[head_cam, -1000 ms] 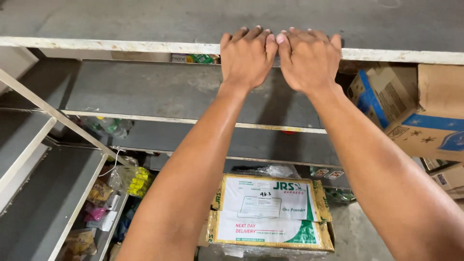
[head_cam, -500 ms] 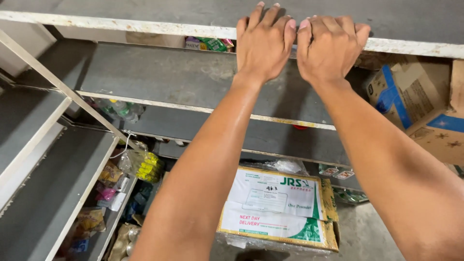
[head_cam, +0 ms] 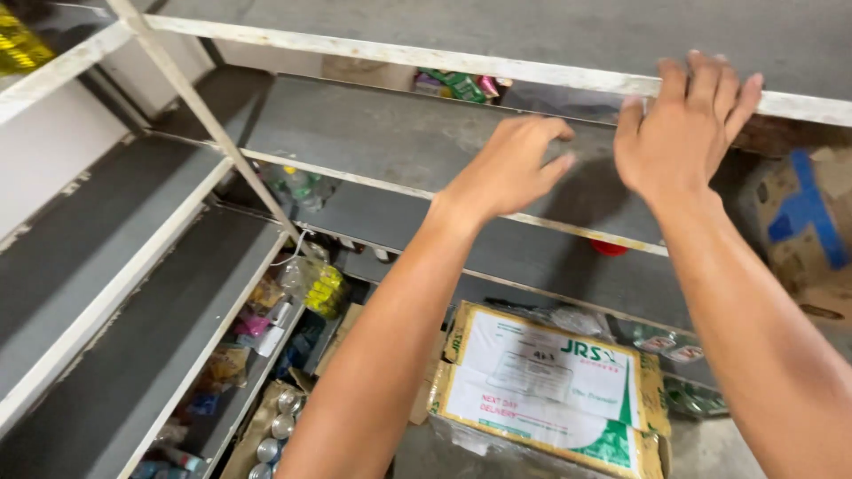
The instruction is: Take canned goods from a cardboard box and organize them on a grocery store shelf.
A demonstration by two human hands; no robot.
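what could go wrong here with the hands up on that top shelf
Only the right hand rests its fingers on the white edge of the top shelf; the left hand hangs off it in the air. If the person is leaning on that edge, one hand may slip. The edge looks chipped and worn, so it might scrape the fingers. A cardboard box sits directly below the arms, and anything knocked loose would likely land on it.

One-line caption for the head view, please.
Right hand rests on the white front edge of the grey top shelf; left hand hovers just below, above a taped cardboard box.
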